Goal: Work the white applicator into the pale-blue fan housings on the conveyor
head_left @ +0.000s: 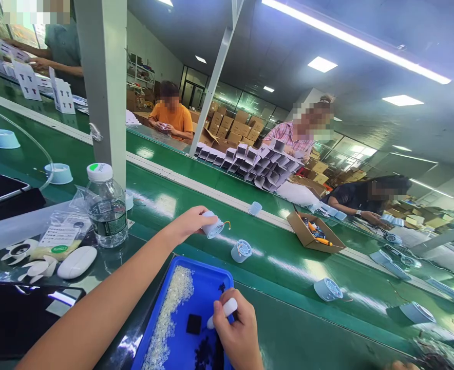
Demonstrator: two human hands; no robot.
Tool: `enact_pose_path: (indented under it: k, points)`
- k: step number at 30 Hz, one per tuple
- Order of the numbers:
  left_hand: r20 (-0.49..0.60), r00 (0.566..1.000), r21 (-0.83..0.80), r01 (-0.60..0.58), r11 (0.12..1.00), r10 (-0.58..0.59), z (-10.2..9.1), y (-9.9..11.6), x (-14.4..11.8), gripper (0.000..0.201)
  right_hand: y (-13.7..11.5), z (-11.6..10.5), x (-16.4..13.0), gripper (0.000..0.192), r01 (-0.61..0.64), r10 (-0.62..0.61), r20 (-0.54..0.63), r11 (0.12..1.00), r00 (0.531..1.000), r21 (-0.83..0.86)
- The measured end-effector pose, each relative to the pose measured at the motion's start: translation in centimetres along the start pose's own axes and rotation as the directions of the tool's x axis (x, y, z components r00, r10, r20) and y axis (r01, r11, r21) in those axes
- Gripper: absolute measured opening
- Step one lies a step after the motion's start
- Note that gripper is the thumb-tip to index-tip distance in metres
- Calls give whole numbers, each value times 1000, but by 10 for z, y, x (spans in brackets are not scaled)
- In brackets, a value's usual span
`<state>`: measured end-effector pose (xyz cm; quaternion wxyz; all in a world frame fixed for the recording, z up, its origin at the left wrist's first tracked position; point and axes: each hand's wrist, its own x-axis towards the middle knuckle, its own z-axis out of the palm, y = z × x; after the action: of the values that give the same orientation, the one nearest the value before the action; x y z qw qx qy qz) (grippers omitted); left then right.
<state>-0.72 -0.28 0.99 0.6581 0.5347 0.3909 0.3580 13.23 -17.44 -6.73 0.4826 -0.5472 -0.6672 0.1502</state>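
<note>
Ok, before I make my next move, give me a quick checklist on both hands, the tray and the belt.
1. Left hand gripping the light blue part: ok, fingers are around its body.
2. Wire clear of the fingers: ok, it sticks out on the far side.
3. Right hand holding the white tool: ok, above the blue tray.
4. Tool's lower end off the tray floor: cannot tell, contact isn't clear.
5. Clear pieces apart from the black pieces: ok, clear ones lie along the left side.
6. Green belt stopped: cannot tell from one picture.
</note>
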Motion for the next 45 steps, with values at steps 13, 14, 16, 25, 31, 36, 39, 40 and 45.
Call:
enact_pose_path:
  k: [13, 14, 16, 25, 31, 36, 39, 40, 45]
  points:
    - [20, 1000, 19, 4, 1000, -4, 0, 0, 1, 38, 0, 5, 3, 25, 88, -85, 32, 989, 996, -116]
    - [20, 1000, 21, 4, 1000, -4, 1, -1, 1, 38, -1, 5, 3, 26, 93, -95, -12, 990, 995, -106]
    - [18, 1000, 32, 7, 999, -8, 2, -1, 0, 38, -4, 8, 4, 25, 98, -104, -70, 992, 992, -81]
    - [21, 999, 39, 41, 998, -42, 13, -7, -1, 37, 6, 16, 5, 14, 8, 38, -218, 979, 975, 206]
    - [95, 994, 38, 54, 998, -58, 22, -4, -4, 35, 12, 0, 14, 20, -126, 366, -404, 851, 839, 509]
    - [143, 988, 26, 60, 998, -63, 28, 0, -7, 35, 7, -4, 18, 29, -202, 449, -328, 794, 831, 574]
    - [156, 986, 36, 48, 998, -53, 30, 0, -9, 34, 6, -3, 18, 31, -216, 464, -314, 783, 828, 584]
    - [159, 986, 40, 47, 998, -53, 30, 0, -10, 34, 6, -3, 18, 31, -219, 466, -312, 780, 828, 586]
    - [158, 986, 58, 46, 997, -55, 31, -2, -11, 36, 6, -4, 18, 35, -258, 495, -303, 776, 814, 575]
